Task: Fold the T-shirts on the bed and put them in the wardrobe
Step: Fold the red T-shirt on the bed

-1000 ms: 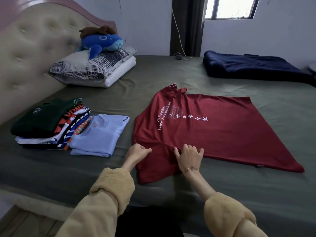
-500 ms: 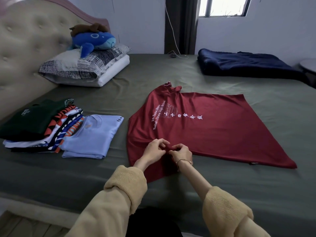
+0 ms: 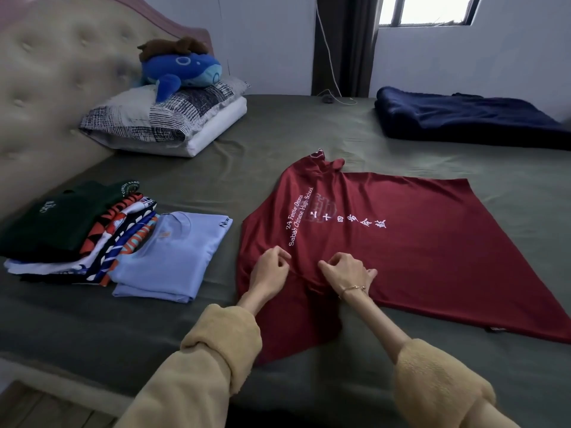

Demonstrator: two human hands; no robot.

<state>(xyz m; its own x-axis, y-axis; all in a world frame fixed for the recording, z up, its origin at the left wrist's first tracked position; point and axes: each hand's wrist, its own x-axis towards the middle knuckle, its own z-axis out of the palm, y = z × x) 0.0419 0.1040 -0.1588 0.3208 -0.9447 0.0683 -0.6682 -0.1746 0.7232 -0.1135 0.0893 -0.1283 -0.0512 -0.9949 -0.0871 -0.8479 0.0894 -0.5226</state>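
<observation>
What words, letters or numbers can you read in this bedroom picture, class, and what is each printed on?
"24 Festive Drums" and "Sabah Chinese High School": red T-shirt.
White Chinese characters beside them on that shirt: too blurred to read with certainty.
"New": edge of the light blue folded T-shirt.
Round badge and small logo on the dark green folded shirt: too small to read.
</observation>
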